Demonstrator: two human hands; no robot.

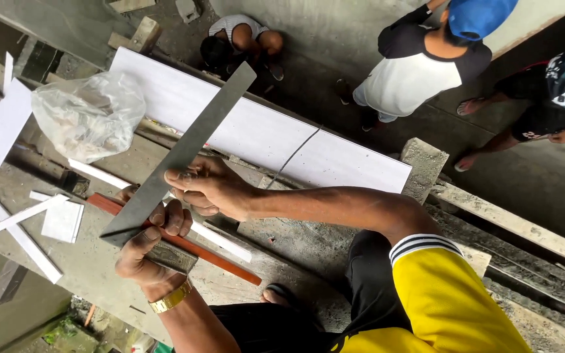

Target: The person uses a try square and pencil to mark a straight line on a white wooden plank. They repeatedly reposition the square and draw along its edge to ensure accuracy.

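— Steel square: who has it?
— Both hands. The left hand is closed on its stock, nearest the body; the right hand pinches the blade just beyond.
— And its long axis?
— Slanting up and away, over the white tile on the desk.

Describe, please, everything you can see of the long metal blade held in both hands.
The metal blade is a flat, grey, dull strip, seemingly steel, running diagonally from lower left to upper right, its square end over the white tile. Its lower end meets a textured stock, as on a try square. The left hand grips that stock end; the right hand pinches the blade midway.
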